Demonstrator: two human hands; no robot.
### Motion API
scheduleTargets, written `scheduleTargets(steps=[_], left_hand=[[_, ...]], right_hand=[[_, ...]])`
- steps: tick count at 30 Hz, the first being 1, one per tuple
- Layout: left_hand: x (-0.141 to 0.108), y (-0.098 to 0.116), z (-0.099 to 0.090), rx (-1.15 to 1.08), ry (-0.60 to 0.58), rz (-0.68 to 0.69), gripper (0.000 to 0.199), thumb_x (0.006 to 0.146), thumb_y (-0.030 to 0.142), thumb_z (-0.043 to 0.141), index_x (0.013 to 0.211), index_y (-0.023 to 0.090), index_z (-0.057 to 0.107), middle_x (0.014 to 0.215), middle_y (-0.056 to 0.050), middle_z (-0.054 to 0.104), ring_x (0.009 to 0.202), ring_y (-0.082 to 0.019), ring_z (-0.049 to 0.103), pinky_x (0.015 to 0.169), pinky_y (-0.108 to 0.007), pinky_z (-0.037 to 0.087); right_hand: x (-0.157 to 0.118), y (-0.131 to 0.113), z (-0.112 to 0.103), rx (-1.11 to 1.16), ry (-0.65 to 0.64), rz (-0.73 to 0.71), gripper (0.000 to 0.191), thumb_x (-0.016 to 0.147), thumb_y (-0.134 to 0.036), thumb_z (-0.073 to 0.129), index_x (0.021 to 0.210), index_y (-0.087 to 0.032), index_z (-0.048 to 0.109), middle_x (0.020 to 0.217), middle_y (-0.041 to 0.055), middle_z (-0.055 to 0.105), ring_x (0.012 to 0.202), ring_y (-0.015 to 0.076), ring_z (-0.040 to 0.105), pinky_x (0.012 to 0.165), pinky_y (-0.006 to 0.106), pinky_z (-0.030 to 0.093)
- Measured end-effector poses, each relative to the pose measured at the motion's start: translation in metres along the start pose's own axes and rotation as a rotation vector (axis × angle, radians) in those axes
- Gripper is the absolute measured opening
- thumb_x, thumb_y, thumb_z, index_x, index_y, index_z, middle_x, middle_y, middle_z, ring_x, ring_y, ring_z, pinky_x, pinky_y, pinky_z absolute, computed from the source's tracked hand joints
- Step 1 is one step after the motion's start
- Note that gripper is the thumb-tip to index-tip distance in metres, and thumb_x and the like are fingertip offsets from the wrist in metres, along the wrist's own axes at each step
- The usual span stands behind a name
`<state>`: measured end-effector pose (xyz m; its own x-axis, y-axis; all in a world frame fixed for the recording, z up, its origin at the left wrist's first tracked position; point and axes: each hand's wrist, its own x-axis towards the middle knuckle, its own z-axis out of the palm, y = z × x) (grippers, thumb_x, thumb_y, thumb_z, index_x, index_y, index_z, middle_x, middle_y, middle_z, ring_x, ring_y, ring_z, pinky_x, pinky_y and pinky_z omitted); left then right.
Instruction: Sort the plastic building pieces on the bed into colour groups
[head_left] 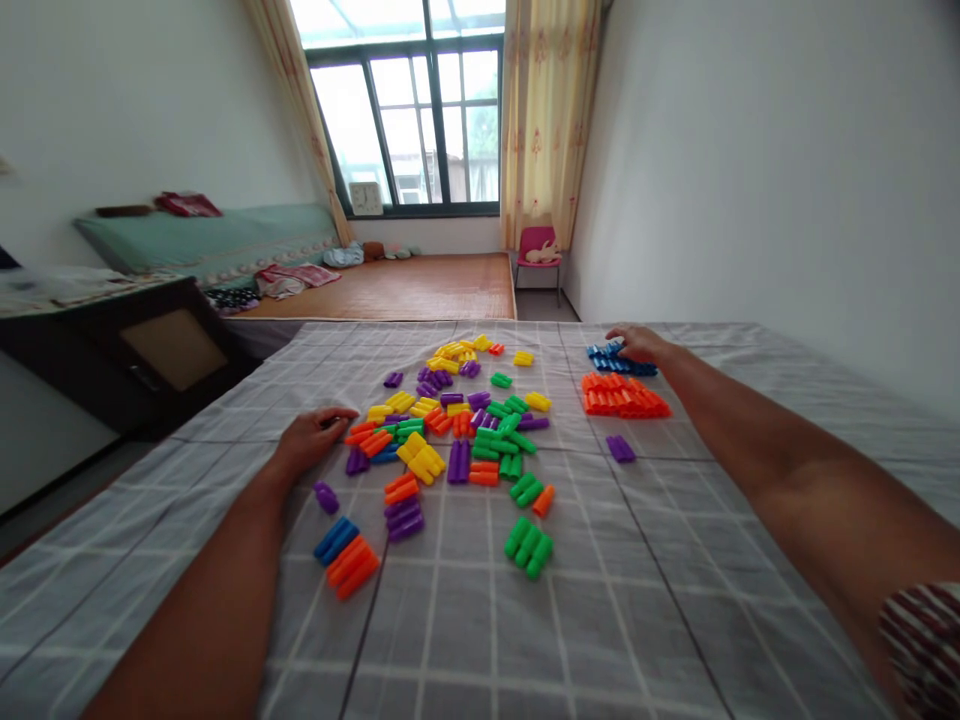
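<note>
My left hand (315,438) rests on the cloth at the left edge of a loose heap of plastic toy blocks. Its fingers are loosely bent and a little apart, near an orange block (360,433), with nothing visible in them. Farther away, my right hand (636,343) bends its fingers over the far end of a row of blue blocks (636,366), seemingly around a blue one partly hidden beneath them. A bundle of orange blocks (622,396) lies just nearer. The heap mixes yellow blocks (421,458), green blocks (499,442) and purple blocks (459,462).
A grey checked cloth (465,620) covers the work surface. Stray pieces include a purple block (621,449) and a green group (529,547). Beyond stand a bed (420,285), a pink chair (537,240) and a dark cabinet (127,350) at left.
</note>
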<state>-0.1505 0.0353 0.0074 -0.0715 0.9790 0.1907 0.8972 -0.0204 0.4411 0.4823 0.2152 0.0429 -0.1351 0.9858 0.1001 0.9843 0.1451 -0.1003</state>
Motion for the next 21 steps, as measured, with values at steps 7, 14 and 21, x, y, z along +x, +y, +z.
scheduleTargets(steps=[7,14,21], left_hand=[[-0.002,0.005,0.004,-0.01,0.019,-0.009,0.044,0.075,0.041,0.049,0.103,0.019,0.075,0.092,-0.004,0.074,0.077,-0.02,0.064,0.068,-0.027,0.046],[-0.005,0.011,0.004,0.002,0.013,-0.02,0.041,0.077,0.034,0.049,0.105,0.02,0.075,0.095,-0.004,0.075,0.083,-0.02,0.065,0.073,-0.027,0.047],[-0.007,0.011,0.003,0.014,0.011,-0.004,0.041,0.079,0.033,0.048,0.107,0.019,0.074,0.094,-0.005,0.074,0.083,-0.02,0.065,0.07,-0.027,0.045]], right_hand=[[-0.034,-0.08,-0.024,0.103,0.214,-0.269,0.034,0.079,-0.01,0.056,0.111,-0.017,0.067,0.111,0.0097,0.067,0.085,0.0174,0.064,0.078,0.028,0.051],[-0.129,-0.268,-0.025,0.265,0.127,-0.94,0.025,0.087,-0.017,0.057,0.109,-0.02,0.067,0.111,0.0089,0.066,0.1,0.0205,0.06,0.089,0.034,0.046],[-0.186,-0.396,0.003,0.347,-0.084,-1.249,0.027,0.091,-0.023,0.053,0.114,-0.03,0.065,0.118,0.0006,0.065,0.104,0.0166,0.059,0.09,0.029,0.045]])
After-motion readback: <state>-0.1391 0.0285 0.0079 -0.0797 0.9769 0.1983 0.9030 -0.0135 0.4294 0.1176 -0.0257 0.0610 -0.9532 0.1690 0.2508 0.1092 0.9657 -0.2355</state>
